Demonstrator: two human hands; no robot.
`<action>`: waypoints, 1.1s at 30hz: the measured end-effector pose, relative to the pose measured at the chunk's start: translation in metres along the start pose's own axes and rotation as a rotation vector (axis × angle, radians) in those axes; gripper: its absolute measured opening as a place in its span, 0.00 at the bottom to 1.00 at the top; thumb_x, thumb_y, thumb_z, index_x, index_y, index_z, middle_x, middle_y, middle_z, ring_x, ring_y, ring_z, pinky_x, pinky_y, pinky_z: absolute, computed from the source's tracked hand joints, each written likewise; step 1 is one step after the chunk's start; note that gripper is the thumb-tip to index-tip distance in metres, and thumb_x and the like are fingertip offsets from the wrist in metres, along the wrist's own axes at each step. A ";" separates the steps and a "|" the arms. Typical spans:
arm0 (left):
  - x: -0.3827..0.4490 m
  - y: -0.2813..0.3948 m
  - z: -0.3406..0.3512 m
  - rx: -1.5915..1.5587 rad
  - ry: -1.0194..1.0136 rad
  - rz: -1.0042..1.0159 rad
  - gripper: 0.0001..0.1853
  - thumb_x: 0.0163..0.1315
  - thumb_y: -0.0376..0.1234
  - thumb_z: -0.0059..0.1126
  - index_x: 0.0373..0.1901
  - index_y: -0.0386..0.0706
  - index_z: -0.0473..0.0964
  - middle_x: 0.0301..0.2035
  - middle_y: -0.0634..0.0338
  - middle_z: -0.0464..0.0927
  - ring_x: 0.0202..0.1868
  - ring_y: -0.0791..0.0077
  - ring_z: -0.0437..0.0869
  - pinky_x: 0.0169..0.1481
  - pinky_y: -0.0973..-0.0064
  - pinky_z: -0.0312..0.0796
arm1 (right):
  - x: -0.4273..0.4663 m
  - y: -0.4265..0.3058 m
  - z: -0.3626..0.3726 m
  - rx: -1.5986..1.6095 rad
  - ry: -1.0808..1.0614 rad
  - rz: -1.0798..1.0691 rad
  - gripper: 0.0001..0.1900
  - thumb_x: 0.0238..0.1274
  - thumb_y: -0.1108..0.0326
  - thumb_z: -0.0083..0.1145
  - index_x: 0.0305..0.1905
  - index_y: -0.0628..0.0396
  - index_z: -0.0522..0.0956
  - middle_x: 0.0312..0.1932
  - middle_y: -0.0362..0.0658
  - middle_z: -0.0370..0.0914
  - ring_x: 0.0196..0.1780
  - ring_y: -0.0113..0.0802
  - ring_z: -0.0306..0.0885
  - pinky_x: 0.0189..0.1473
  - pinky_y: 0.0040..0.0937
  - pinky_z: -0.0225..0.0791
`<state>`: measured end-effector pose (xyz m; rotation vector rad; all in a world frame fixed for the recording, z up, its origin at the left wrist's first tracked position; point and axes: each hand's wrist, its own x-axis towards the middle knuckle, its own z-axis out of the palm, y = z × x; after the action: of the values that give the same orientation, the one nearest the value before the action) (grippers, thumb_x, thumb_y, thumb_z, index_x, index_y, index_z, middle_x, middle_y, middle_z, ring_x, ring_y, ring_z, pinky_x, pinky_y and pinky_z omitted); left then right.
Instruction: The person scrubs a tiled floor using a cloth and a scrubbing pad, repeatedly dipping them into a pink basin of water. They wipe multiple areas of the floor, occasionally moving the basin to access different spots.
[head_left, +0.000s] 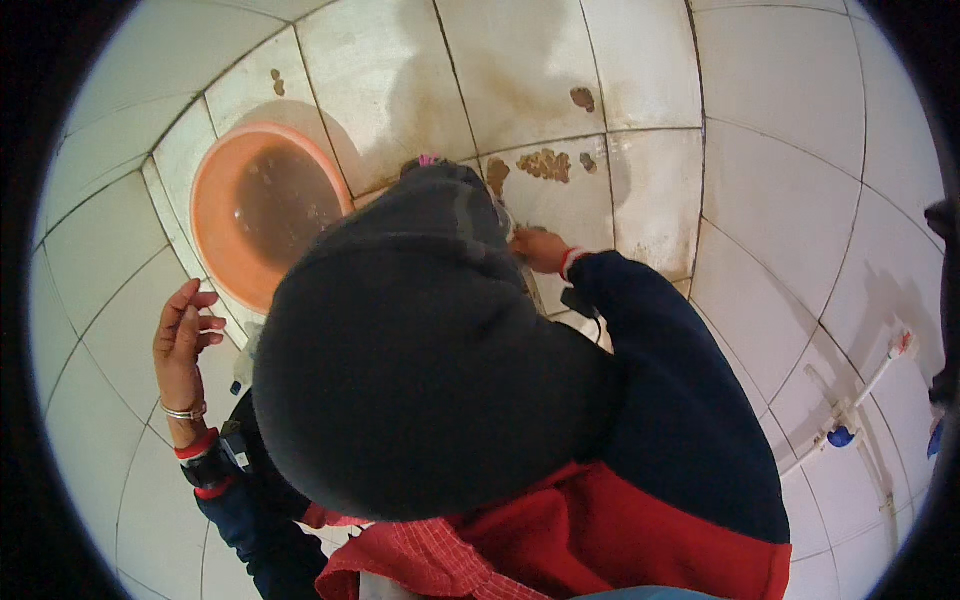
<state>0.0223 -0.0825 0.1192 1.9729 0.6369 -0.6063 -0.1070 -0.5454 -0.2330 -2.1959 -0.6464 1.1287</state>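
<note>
My left hand (184, 326) is raised beside the wall tiles, its fingers loosely bent and apart, with nothing in it. Near it stands an orange plastic tub (208, 217) that holds cloudy grey-brown water (289, 199). My right hand (541, 250) is low over the floor, just right of my bent knee. Its fingers are curled, but my leg hides their tips, so I cannot tell what they hold. A dark trouser leg (420, 337) fills the middle of the view and covers much of the floor.
Brown wet patches (546, 165) spot the tiled floor (517, 90). A white pipe with a blue valve knob (841, 436) runs along the right wall. Behind my knee, a pale translucent object (246, 366) partly shows. A small black device (577, 301) with a cable hangs at my right sleeve.
</note>
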 end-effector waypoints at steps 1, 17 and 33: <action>0.001 0.001 0.001 0.007 -0.020 0.005 0.17 0.66 0.36 0.45 0.54 0.42 0.70 0.42 0.59 0.77 0.35 0.79 0.79 0.39 0.83 0.70 | -0.003 0.000 -0.013 0.117 0.105 -0.056 0.16 0.45 0.77 0.53 0.41 0.46 0.77 0.43 0.46 0.69 0.45 0.44 0.73 0.44 0.39 0.68; 0.016 0.007 0.002 0.031 -0.026 -0.100 0.18 0.65 0.34 0.45 0.55 0.39 0.68 0.42 0.57 0.77 0.35 0.77 0.79 0.38 0.81 0.72 | 0.178 0.080 -0.296 -0.511 0.811 -0.142 0.26 0.48 0.69 0.54 0.56 0.37 0.68 0.56 0.43 0.68 0.54 0.51 0.66 0.53 0.44 0.65; -0.002 0.010 -0.005 -0.005 -0.051 0.000 0.18 0.65 0.35 0.45 0.55 0.40 0.68 0.42 0.57 0.77 0.35 0.78 0.78 0.39 0.82 0.70 | 0.006 0.001 -0.040 -0.085 0.208 0.083 0.22 0.44 0.80 0.53 0.44 0.39 0.77 0.44 0.39 0.68 0.49 0.45 0.66 0.44 0.38 0.71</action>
<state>0.0281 -0.0822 0.1292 1.9462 0.6068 -0.6521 -0.0707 -0.5533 -0.2179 -2.3921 -0.5265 0.9103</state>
